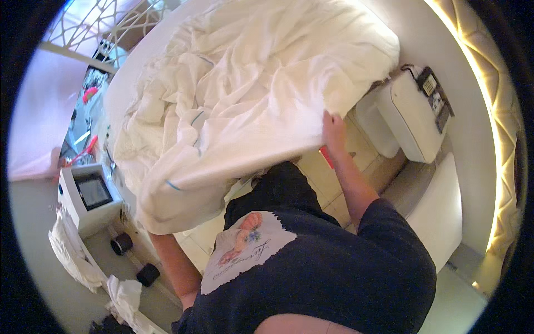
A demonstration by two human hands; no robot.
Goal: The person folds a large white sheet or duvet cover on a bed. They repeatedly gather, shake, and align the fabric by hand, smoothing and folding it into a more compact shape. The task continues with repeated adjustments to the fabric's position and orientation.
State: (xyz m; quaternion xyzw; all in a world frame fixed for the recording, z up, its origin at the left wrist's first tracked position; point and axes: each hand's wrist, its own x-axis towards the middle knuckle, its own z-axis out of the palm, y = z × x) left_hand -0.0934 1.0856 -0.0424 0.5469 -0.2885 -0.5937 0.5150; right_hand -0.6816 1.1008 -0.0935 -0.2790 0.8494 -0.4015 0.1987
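Observation:
A large white bedsheet or duvet cover point(258, 96) with short blue marks lies rumpled over a bed in front of me. My right hand point(334, 129) grips its near edge on the right, fingers closed on the cloth. On the left, my left forearm point(177, 265) reaches under the hanging corner of the cloth. That fabric hides my left hand, so its grip cannot be seen. Between the two arms the near edge stretches fairly taut, while the far left part lies in deep folds. A small red object point(326, 157) shows just below my right wrist.
At right stands a white bedside cabinet point(411, 119) bearing a dark device point(429, 85). A lit, padded wall panel point(496, 137) curves behind it. To the left are a white box with a dark panel point(92, 191), two black cylinders point(121, 244) and crumpled white cloth point(73, 252).

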